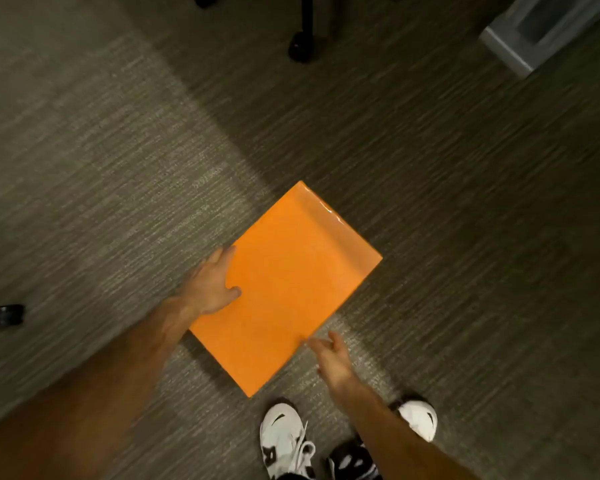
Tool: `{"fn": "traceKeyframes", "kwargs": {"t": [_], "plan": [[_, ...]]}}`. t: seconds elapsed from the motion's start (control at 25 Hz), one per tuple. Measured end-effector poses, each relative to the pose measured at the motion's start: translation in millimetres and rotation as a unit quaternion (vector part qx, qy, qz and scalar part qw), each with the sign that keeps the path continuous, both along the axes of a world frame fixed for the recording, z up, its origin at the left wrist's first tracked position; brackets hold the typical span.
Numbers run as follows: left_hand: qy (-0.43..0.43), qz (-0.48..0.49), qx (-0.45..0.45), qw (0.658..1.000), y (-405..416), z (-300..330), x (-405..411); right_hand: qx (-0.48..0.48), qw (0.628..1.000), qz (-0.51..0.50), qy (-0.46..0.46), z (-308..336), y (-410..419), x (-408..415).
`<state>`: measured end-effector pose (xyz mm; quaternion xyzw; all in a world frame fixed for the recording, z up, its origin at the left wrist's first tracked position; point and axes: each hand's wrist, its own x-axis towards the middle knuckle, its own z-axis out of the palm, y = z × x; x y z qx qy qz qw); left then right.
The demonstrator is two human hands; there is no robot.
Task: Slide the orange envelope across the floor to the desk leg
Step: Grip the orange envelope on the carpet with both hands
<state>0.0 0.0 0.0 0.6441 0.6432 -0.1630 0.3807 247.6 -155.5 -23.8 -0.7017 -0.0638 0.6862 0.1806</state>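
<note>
An orange envelope lies flat on the grey carpet, turned like a diamond. My left hand grips its left edge, thumb on top and fingers along the side. My right hand hovers just off the envelope's lower right edge, fingers apart, fingertips at or near the edge; contact is unclear. A grey desk leg or cabinet base stands at the upper right, well beyond the envelope.
A black chair leg with a caster stands at the top centre. Another black caster sits at the far left. My white and black shoes are just below the envelope. Carpet stretches between the envelope and the grey base.
</note>
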Motion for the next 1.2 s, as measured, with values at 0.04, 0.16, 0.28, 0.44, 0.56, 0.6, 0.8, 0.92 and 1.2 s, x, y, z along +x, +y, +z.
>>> {"fn": "traceKeyframes", "kwargs": {"t": [0.04,0.16,0.28,0.44,0.56,0.6,0.8,0.92,1.2], "plan": [[0.014,-0.033,-0.015,0.999,0,-7,0,0.007,1.0,-0.018,0.013,-4,1,-3],[0.044,-0.068,-0.05,0.995,2,-22,1,0.029,0.997,-0.052,0.039,-15,6,-12],[-0.018,0.002,-0.044,0.999,4,-30,-4,0.06,0.994,-0.083,0.044,-25,12,-26],[-0.036,0.037,-0.066,0.996,8,-28,1,0.063,0.995,-0.072,0.002,-22,18,-25],[-0.068,0.041,-0.076,0.994,5,-19,26,0.067,0.995,-0.059,-0.045,-9,17,3],[-0.084,0.036,-0.072,0.993,6,-12,38,0.071,0.994,-0.053,-0.057,-1,16,16],[-0.079,-0.035,-0.004,0.996,33,57,135,0.093,0.988,-0.035,-0.117,67,34,113],[-0.107,-0.042,0.02,0.993,59,120,200,0.128,0.976,-0.06,-0.163,129,60,181],[-0.19,-0.045,0.075,0.978,126,207,298,0.205,0.943,-0.11,-0.239,219,135,293]]}}
